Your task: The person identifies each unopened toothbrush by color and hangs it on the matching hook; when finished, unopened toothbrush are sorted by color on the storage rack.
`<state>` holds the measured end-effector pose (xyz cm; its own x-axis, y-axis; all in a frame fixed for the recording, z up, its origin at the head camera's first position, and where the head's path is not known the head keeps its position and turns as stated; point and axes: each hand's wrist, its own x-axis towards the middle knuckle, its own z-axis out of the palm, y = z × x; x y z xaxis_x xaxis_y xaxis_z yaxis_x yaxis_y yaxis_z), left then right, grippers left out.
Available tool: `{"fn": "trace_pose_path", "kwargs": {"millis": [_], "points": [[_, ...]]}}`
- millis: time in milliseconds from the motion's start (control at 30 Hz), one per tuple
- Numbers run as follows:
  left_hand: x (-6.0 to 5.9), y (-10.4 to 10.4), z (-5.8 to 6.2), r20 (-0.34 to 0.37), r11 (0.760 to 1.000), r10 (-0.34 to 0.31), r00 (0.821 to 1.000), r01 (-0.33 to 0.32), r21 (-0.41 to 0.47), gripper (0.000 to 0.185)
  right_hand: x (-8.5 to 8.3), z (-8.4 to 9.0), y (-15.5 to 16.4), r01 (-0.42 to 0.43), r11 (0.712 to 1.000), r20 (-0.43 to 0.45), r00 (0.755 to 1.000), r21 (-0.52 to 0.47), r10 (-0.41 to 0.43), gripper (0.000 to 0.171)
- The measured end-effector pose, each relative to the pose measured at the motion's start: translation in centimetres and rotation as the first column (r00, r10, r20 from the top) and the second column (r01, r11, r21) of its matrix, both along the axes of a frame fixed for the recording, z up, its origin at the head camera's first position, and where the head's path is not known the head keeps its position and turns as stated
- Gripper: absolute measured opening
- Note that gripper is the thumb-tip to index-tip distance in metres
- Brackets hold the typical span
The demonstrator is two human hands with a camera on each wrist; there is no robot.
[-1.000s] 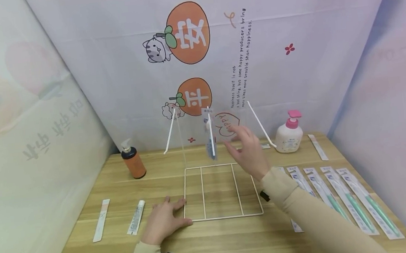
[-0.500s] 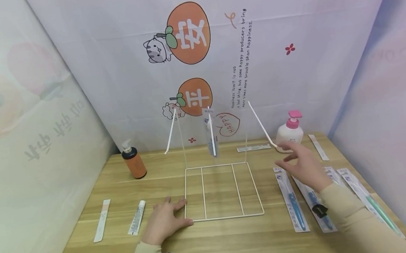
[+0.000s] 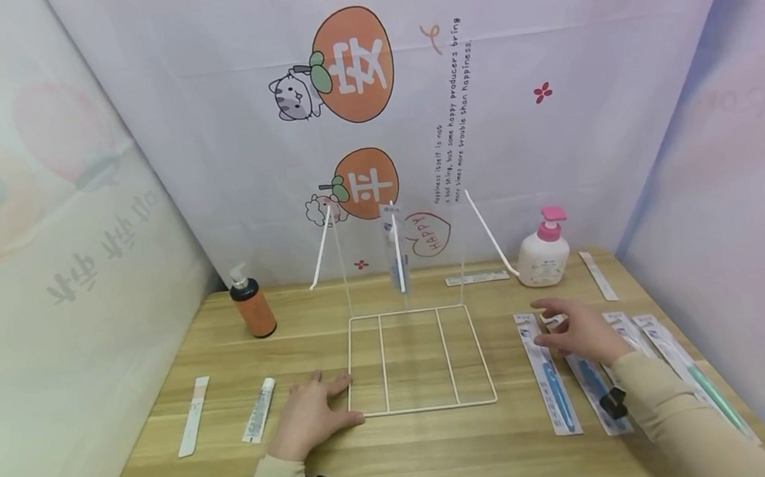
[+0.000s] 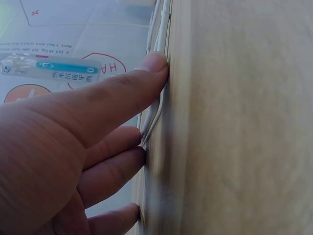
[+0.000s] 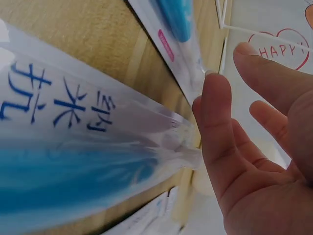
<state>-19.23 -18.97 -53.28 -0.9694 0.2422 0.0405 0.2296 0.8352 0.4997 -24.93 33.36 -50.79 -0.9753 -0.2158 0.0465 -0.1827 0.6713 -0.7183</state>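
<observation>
The white wire rack (image 3: 407, 410) stands mid-table, with arms sticking out at its top. From the middle arm hangs a packaged blue toothbrush (image 3: 394, 257). My left hand (image 3: 312, 415) rests at the rack's near left corner, thumb and fingertips touching the base wire. In the left wrist view, the thumb (image 4: 122, 93) presses on that wire. On the right, my right hand (image 3: 581, 332) is over the upper end of a second packaged blue toothbrush (image 3: 598, 394), fingers spread apart with nothing between them. Left of it lies another packaged blue toothbrush (image 3: 553, 384).
Packaged green toothbrushes (image 3: 701, 380) lie at far right, partly behind the right arm. A white pump bottle (image 3: 542, 259) and an orange-and-black pump bottle (image 3: 254, 308) stand at the back. A toothpaste tube (image 3: 258, 411) and slim sachets (image 3: 193, 416) lie around.
My right hand has moved from beside the hanging toothbrush, rightward and down to the packaged toothbrushes on the table. The left hand stays at the rack's corner.
</observation>
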Motion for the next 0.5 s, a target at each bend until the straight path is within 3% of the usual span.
{"fn": "trace_pose_path", "kwargs": {"millis": [233, 500], "points": [[0.0, 0.3, -0.1, -0.005, 1.000, 0.000, 1.000, 0.000, -0.006, 0.075, -0.3, -1.1, 0.9, 0.014, 1.000, 0.031, 0.999, -0.008, -0.014, 0.066], [0.1, 0.0, 0.1, 0.011, 1.000, 0.017, 1.000, -0.017, 0.001, 0.074, -0.9, -1.4, 0.4, 0.008, 0.974, -0.014, 1.000, 0.225, -0.005, 0.065]]}}
